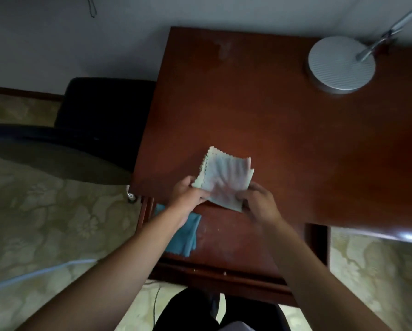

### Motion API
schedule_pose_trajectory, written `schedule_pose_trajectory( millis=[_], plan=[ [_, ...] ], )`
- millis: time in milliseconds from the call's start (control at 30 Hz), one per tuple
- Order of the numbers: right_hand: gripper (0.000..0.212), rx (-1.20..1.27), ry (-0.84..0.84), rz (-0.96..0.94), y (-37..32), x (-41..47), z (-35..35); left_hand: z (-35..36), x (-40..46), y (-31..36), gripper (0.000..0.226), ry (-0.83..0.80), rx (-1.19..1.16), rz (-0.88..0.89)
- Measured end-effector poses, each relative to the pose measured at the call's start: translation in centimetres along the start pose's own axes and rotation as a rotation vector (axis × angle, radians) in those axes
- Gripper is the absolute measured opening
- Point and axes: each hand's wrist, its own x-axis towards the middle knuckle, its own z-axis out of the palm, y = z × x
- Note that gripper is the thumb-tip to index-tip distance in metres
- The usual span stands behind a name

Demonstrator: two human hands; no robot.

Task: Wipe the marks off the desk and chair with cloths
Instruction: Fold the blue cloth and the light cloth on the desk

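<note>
Folded pale cloth (226, 179) gripped at its near corners by both hands (190, 193) (259, 201) above the wooden table (283, 139), apparently being readied for wiping.

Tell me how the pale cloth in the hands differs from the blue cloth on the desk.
The pale cloth is greenish-white with zigzag edges; the blue cloth is plain blue. The pale cloth is held up by the left hand and right hand; the blue cloth lies flat on the desk, untouched and partly hidden under the left forearm. The pale one is folded in layers. Both are soft wiping cloths.
</note>
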Motion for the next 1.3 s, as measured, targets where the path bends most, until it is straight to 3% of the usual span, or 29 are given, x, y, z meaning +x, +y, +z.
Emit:
schedule_pose_trajectory(
  millis=[200,267,333,433,500,633,767,933,1067,1200,1300],
  plan=[
    [0.026,-0.025,0.038,0.009,8.4,-5.0,-2.0,-1.7,-4.9,-8.7,0.026,-0.002,0.127,0.018],
    [0.029,-0.107,0.069,0.039,10.9,-5.5,-2.6,-2.2,-5.8,-11.4,0.026,0.011,0.306,0.025],
    [0.035,-0.32,0.098,0.067,13.2,-5.9,-3.2,-3.0,-6.3,-13.9,0.025,0.082,0.587,0.009],
    [0.052,-0.916,0.062,0.039,15.8,-7.5,-4.0,-4.4,-6.6,-16.2,0.032,0.125,0.912,0.094],
    [0.051,-1.105,0.002,-0.064,16.8,-8.5,-4.2,-5.2,-6.7,-16.3,0.031,0.024,1.018,0.139],
    [0.054,-1.181,-0.123,-0.197,16.5,-8.8,-4.3,-6.2,-6.8,-15.6,0.033,-0.254,1.164,0.185],
    [0.06,-1.33,-0.241,-0.271,16.0,-8.7,-4.4,-5.9,-6.8,-14.9,0.043,-0.367,1.29,0.242],
    [0.063,-1.414,-0.19,-0.33,16.2,-8.3,-4.8,-5.2,-6.5,-14.4,0.039,-0.391,1.386,0.328],
    [0.055,-1.423,-0.145,-0.415,15.5,-7.0,-4.8,-4.8,-5.9,-13.1,0.039,-0.31,1.455,0.445],
    [0.047,-1.6,0.057,-0.586,13.6,-5.6,-4.2,-3.9,-5.6,-12.5,0.053,-0.063,1.598,0.529],
    [0.051,-1.407,0.242,-0.348,11.3,-5.4,-2.8,-2.5,-5.3,-11.7,0.058,0.108,1.395,0.379]
  ],
)
